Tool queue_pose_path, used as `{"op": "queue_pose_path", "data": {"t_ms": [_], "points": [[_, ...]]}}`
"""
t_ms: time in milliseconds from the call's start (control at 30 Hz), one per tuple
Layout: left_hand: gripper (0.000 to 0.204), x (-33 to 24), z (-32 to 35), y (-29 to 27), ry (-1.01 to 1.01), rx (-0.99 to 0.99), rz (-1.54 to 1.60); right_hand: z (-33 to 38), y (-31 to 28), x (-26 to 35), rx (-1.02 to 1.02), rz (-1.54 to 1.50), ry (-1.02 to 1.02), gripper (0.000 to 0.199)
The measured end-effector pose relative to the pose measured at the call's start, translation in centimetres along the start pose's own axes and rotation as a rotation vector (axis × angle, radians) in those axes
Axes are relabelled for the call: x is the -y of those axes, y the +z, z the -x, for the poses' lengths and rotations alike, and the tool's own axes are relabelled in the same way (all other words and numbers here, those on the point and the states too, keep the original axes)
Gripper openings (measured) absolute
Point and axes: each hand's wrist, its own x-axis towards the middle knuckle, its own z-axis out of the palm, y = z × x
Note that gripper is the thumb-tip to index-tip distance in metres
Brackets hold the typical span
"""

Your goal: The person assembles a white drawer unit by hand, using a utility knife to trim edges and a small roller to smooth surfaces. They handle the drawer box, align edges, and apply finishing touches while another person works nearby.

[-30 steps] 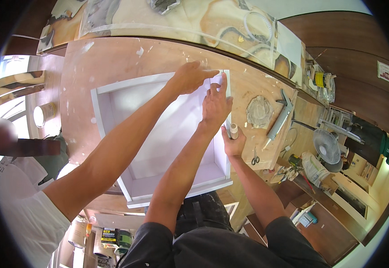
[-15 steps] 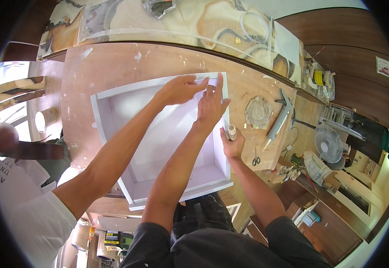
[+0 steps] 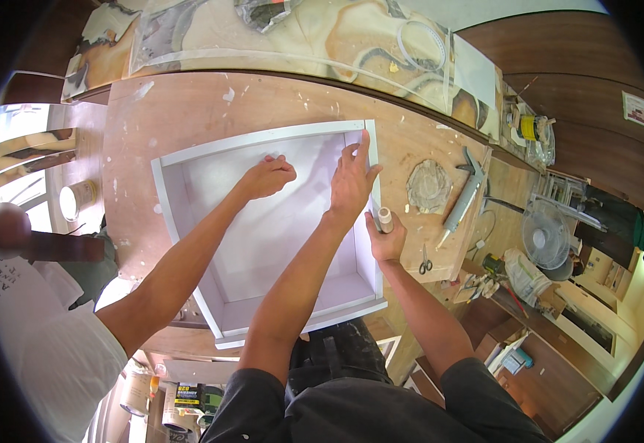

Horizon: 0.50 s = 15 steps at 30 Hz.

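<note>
A white drawer box (image 3: 263,251), open side up, lies on the wooden worktable. My left hand (image 3: 350,181) rests on its right wall near the far corner. The index finger stretches along the top edge, the thumb is spread outward, and the other fingers bend slightly over the inside. Just outside that wall, my right hand (image 3: 387,240) is closed around a tool with a round, pale handle end (image 3: 385,215); its working end is hidden. A co-worker's hand (image 3: 269,179) hovers over the drawer's interior, fingers curled; whether it holds anything I cannot tell.
On the table (image 3: 130,111) to the right lie a crumpled round piece (image 3: 429,186), a caulking gun (image 3: 464,196) and scissors (image 3: 425,260). Beyond the far edge runs a marble-patterned counter (image 3: 300,37) under plastic film. A fan (image 3: 545,238) stands at the right.
The co-worker's hand has drawn back from the drawer's far right corner, leftward and nearer, over the middle of the box. My two hands have hardly moved.
</note>
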Motion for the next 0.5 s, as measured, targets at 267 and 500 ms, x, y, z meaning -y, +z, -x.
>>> {"op": "queue_pose_path", "data": {"t_ms": [267,500], "points": [[0.083,1.5,-0.4,0.7,0.111,-0.063,0.267,0.1,-0.1,0.5,0.001,-0.002,0.03,0.034],[0.079,1.7,-0.4,0.8,0.122,-0.075,0.312,0.1,-0.1,0.5,0.003,-0.022,0.046,0.034]]}}
